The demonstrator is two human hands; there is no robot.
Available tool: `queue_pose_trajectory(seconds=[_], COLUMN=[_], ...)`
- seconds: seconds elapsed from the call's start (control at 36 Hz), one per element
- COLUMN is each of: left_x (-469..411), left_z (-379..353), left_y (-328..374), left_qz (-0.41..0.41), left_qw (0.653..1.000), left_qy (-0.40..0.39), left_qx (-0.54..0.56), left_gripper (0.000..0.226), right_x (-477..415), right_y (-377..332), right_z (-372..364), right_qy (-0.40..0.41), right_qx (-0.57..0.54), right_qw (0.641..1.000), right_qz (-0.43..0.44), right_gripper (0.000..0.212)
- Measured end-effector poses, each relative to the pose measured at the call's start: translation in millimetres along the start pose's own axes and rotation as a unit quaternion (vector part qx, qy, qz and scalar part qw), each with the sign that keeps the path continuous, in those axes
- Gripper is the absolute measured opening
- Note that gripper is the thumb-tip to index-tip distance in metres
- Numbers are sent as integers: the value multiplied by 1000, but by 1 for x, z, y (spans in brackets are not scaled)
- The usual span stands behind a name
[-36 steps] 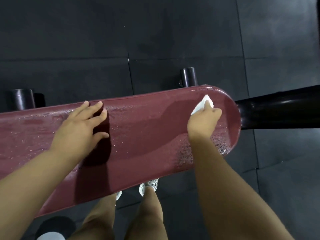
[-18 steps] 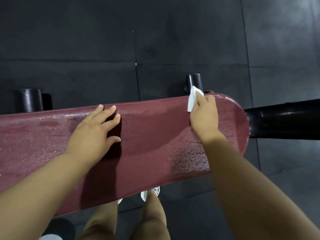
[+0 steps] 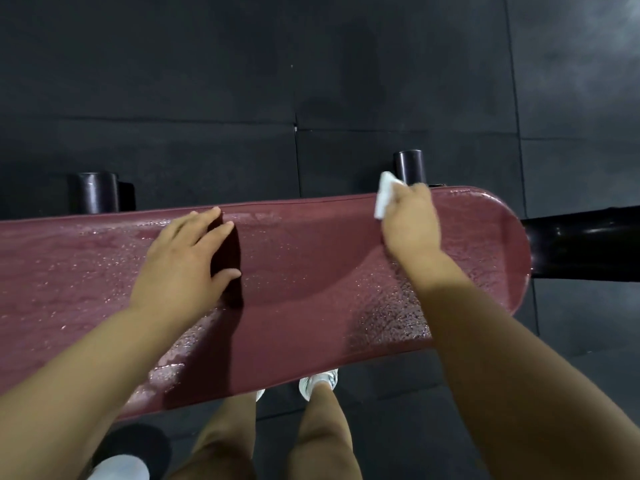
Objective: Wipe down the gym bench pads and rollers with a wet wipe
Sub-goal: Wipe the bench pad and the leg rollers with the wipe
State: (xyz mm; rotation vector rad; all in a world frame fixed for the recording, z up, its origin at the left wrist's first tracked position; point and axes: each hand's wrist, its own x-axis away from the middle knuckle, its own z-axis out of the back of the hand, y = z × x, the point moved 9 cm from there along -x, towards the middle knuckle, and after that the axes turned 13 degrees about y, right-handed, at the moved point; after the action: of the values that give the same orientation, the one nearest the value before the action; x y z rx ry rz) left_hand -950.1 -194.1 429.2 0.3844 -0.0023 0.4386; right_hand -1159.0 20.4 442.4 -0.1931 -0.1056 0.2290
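Note:
A long maroon bench pad (image 3: 311,282) runs across the view, its surface glistening with wet streaks. My right hand (image 3: 410,223) is at the pad's far edge near the rounded right end, holding a white wet wipe (image 3: 383,195) that sticks up past the edge. My left hand (image 3: 183,268) lies flat on the pad's middle, fingers spread, holding nothing. Two black rollers stand behind the pad: one roller (image 3: 409,166) just beyond the wipe, the other roller (image 3: 92,192) at the left.
A black frame tube (image 3: 585,249) extends right from the pad's end. Dark rubber floor tiles (image 3: 242,81) lie all around. My legs and white shoes (image 3: 318,382) stand below the pad's near edge. A dark round object with a white object (image 3: 117,467) is at bottom left.
My right hand slid the wipe from the pad's rounded right end leftward and up to the far edge. My left hand stayed planted on the pad.

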Motion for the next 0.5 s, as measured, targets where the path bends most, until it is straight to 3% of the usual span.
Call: queue_pose_trajectory(seconds=[0.08, 0.17, 0.25, 0.33, 0.39, 0.44, 0.5], left_x=[7, 10, 10, 12, 12, 12, 12], left_z=[1, -1, -4, -6, -6, -7, -7], left_y=[-10, -12, -13, -16, -17, -18, -17], left_qz=[1, 8, 12, 6, -1, 4, 8], left_qw=[1000, 999, 998, 998, 998, 998, 998], left_qy=[4, 8, 7, -2, -10, -19, -20], left_qx=[11, 39, 56, 64, 59, 56, 58], left_gripper=[70, 71, 72, 71, 71, 72, 73], right_x=[8, 37, 87, 141, 142, 117, 83], right_y=[4, -41, -116, -161, -150, -121, -77], right_z=[-4, -22, -48, -54, -42, -28, -19], right_qy=[31, 22, -35, -115, -83, -29, 23], right_qx=[9, 5, -47, -120, -92, -75, -45], right_qw=[995, 996, 994, 923, 892, 914, 964], right_qz=[-98, -87, 95, 347, 434, 397, 261], right_gripper=[35, 34, 45, 59, 59, 47, 45])
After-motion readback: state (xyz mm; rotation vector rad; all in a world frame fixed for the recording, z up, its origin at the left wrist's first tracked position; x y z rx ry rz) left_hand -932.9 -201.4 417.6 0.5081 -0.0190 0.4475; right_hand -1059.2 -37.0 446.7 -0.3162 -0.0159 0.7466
